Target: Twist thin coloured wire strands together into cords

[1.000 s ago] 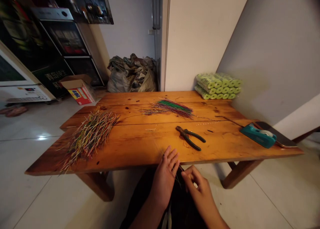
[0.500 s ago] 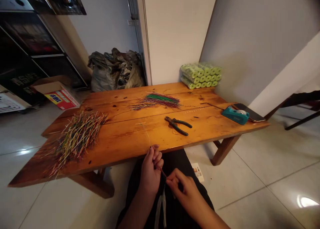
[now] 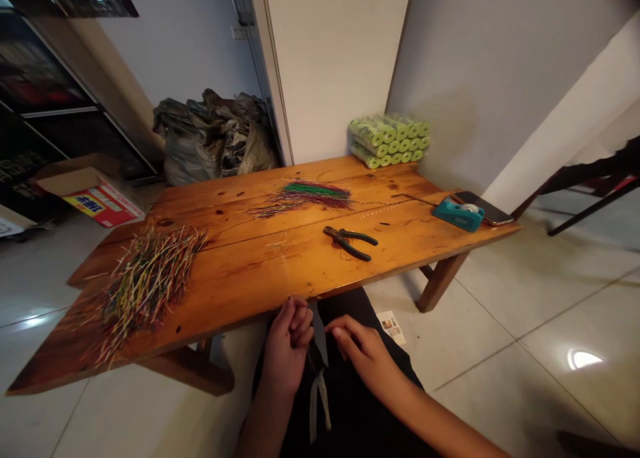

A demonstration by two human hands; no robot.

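The right hand (image 3: 357, 348) has drawn away from the left hand (image 3: 289, 331), and the view has swung so the desk (image 3: 240, 288) lies further left. Fine handwork over the lap seems the step in hand. The left grip is curled into a closed fist at the near edge; anything in it is too fine to make out. The right grip is loosely bent, and I cannot tell whether its fingertips meet or hold anything. The next move seems to call for a light, exact pinch. The wires (image 3: 153, 281) lie at left in a stiff, bristly, many-coloured heap; a neater bundle (image 3: 315, 193) with a green band lies further back, beyond the metal-jawed, dark-handled pliers (image 3: 347, 243).
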